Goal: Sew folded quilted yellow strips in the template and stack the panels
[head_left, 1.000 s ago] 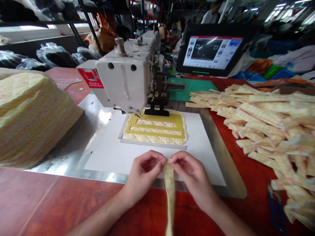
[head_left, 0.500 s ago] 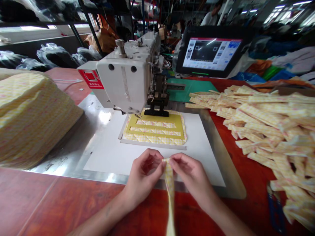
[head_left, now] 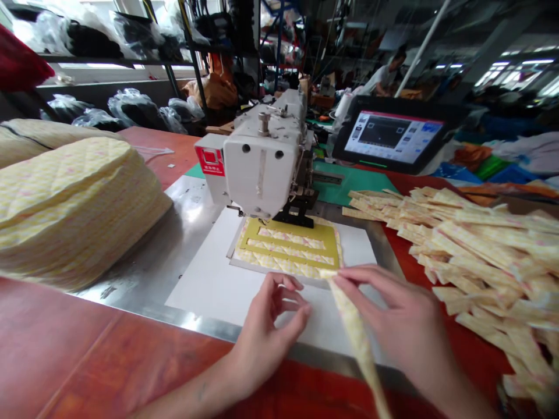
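My right hand (head_left: 399,317) pinches the top end of a long yellow checked fabric strip (head_left: 356,334), which trails down toward me. Its tip reaches the near right corner of the yellow template (head_left: 289,245) clamped over quilted fabric under the white sewing machine (head_left: 262,160). My left hand (head_left: 271,326) hovers just left of the strip over the white board (head_left: 205,285). The fingers are loosely curled and apart, holding nothing.
A tall stack of quilted yellow pieces (head_left: 74,209) lies on the left. A heap of several yellow strips (head_left: 484,250) covers the red table at right. A touchscreen (head_left: 391,137) stands behind the machine. Another person sits far back.
My left hand has let go of the strip. My right hand has carried its end forward and rightward to the template. The camera has lifted and shifted.
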Tool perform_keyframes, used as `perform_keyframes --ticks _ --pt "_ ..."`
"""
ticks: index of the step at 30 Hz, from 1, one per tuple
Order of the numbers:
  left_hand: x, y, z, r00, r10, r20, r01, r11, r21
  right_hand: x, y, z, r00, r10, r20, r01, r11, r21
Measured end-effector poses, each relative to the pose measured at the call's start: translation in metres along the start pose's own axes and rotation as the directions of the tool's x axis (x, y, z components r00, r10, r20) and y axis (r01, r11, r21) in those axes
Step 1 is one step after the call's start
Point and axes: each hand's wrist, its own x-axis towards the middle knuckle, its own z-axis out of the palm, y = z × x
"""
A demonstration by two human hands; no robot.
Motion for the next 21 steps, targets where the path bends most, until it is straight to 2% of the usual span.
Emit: perform_keyframes --ticks 1,3,5,7,10,12,15,17,19,21 --pt "0.002 0.001 -0.006 1.000 0.024 0.016 -0.025 0.998 0.058 0.011 -0.006 -0.005 0.983 -0.182 0.002 0.180 0.972 -0.154" --pt "0.008 0.003 -0.020 0.995 0.094 0.045 -0.101 0.974 0.201 0.034 -0.012 0.000 0.886 -0.441 0.142 0.461 0.816 -0.347" --pt "0.015 0.004 -0.037 0.982 0.170 0.077 -0.186 0.913 0.363 0.057 -0.009 0.024 0.784 -0.522 0.336 0.621 0.664 -0.416" --pt "0.022 0.006 -0.053 0.968 0.224 0.115 -0.251 0.830 0.498 0.077 0.004 0.061 0.729 -0.519 0.446 0.684 0.581 -0.441" --pt "0.029 0.010 -0.076 0.949 0.245 0.196 -0.314 0.712 0.628 0.101 0.029 0.111 0.721 -0.486 0.494 0.690 0.572 -0.444" --pt "0.033 0.013 -0.089 0.938 0.243 0.247 -0.346 0.636 0.689 0.112 0.041 0.129 0.717 -0.477 0.508 0.695 0.549 -0.464" --pt "0.040 0.015 -0.106 0.920 0.262 0.290 -0.389 0.540 0.746 0.120 0.046 0.136 0.686 -0.457 0.566 0.726 0.478 -0.494" --pt "0.045 0.016 -0.114 0.910 0.282 0.303 -0.409 0.505 0.760 0.120 0.048 0.134 0.676 -0.442 0.589 0.734 0.479 -0.482" --pt "0.050 0.015 -0.120 0.905 0.295 0.307 -0.419 0.484 0.768 0.117 0.051 0.132 0.697 -0.431 0.574 0.708 0.542 -0.452" --pt "0.054 0.014 -0.124 0.905 0.296 0.307 -0.418 0.474 0.775 0.111 0.057 0.131 0.738 -0.422 0.526 0.655 0.637 -0.408"
